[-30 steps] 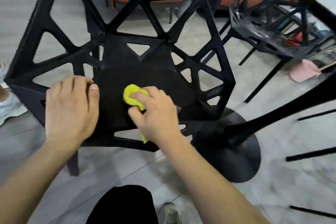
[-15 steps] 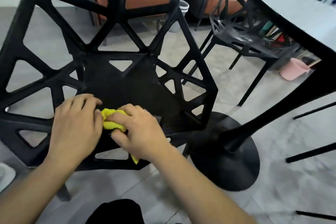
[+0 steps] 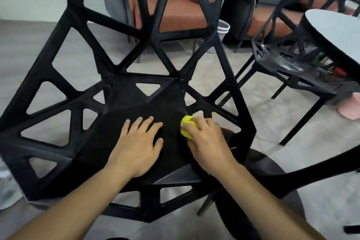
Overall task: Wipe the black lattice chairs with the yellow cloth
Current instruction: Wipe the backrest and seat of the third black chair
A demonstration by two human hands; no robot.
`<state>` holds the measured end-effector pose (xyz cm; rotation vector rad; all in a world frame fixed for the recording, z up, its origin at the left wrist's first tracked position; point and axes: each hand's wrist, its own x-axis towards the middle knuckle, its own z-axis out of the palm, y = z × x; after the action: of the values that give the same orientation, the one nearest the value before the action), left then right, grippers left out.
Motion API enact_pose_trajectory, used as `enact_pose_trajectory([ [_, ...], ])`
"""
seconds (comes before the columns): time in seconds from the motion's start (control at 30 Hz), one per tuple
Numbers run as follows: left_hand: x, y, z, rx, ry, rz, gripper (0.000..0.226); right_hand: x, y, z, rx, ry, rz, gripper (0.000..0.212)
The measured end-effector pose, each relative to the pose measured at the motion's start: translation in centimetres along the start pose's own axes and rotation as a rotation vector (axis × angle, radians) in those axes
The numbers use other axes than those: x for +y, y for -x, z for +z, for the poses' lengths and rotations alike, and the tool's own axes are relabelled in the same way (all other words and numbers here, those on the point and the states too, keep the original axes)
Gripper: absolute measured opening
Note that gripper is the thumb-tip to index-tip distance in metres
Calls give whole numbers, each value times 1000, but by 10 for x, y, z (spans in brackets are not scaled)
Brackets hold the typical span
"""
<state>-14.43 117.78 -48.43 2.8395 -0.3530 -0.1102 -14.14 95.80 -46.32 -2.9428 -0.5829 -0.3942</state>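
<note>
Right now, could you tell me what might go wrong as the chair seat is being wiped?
The yellow cloth is bunched small under the right hand beside a triangular opening, so it or the fingers could slip through. The left hand rests flat on the black lattice chair; leaning harder might shift it toward the table base close by.

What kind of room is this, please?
Probably a home dining or living area. A black lattice chair is being wiped, a second lattice chair stands at a round table, and cushioned armchairs sit behind on a grey floor.
</note>
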Motion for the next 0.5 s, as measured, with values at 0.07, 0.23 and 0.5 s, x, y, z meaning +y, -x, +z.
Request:
enact_pose_trajectory([
  [0.07,1,1,0,3,3,-2,56,-6,-23,11,-105,-135,-92,44],
  [0.23,3,3,-2,-18,1,-10,58,10,-120,48,-76,141,-83,42],
  [0.5,1,1,-2,-9,27,-17,57,12,-193,61,-7,53,44,33],
])
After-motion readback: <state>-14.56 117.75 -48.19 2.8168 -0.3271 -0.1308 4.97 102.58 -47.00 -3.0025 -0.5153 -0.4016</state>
